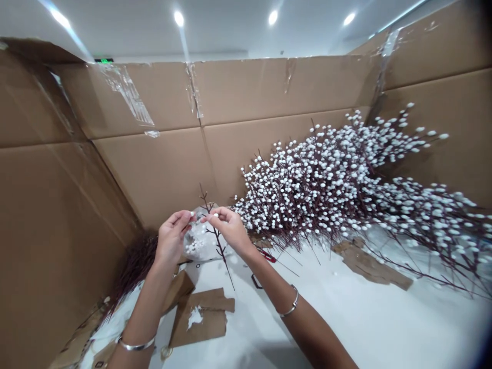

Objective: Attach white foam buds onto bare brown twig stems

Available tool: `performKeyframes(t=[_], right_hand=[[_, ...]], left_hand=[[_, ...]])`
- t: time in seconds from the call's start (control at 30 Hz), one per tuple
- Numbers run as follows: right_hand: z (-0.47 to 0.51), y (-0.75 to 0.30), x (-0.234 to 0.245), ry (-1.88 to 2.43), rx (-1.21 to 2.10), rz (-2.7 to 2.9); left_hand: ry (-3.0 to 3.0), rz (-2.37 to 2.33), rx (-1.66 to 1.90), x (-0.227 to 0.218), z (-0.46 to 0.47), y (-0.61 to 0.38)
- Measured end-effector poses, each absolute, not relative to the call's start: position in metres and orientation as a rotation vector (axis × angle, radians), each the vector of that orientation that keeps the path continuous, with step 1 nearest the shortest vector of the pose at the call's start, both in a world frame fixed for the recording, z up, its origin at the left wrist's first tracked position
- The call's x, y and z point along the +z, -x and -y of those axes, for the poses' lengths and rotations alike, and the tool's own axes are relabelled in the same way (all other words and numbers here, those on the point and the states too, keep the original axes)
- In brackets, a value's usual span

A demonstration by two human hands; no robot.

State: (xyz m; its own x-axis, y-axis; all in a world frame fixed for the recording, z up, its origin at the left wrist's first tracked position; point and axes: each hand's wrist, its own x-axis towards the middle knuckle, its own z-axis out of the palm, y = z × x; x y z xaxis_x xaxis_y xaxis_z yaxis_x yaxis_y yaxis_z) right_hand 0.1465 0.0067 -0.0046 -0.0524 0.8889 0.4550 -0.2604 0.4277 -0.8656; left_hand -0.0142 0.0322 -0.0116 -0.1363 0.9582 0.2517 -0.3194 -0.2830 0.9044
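My right hand [229, 229] pinches a thin dark bare twig [219, 246] with small side shoots, held upright above the white table [346, 318]. My left hand [171, 237] is raised beside it, fingers pinched on a small white bud at the twig. Just behind my hands lies a clear bag of white buds [197, 242]. A silver bangle sits on each wrist.
A large heap of finished branches with white buds [338, 179] leans against the cardboard wall [238, 107] at the right. A bundle of bare dark twigs [132, 266] lies at the left. Torn cardboard pieces [200, 318] and red-handled scissors [266, 254] lie on the table.
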Motion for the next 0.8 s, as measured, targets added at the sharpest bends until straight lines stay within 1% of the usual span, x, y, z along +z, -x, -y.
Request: performKeyframes(t=[0.27, 0.4, 0.8], right_hand=[[-0.008, -0.139, -0.009, 0.637, 1.04, 1.291], [-0.009, -0.139, -0.012, 0.659, 0.985, 1.303], [-0.008, -0.14, -0.01, 0.682, 0.911, 1.318]], left_hand=[[-1.01, -0.775, 1.547, -0.007, -0.019, 0.002], [-1.05, -0.754, 1.554, -0.008, -0.019, 0.0], [-1.184, -0.83, 1.67, -0.009, -0.018, -0.002]])
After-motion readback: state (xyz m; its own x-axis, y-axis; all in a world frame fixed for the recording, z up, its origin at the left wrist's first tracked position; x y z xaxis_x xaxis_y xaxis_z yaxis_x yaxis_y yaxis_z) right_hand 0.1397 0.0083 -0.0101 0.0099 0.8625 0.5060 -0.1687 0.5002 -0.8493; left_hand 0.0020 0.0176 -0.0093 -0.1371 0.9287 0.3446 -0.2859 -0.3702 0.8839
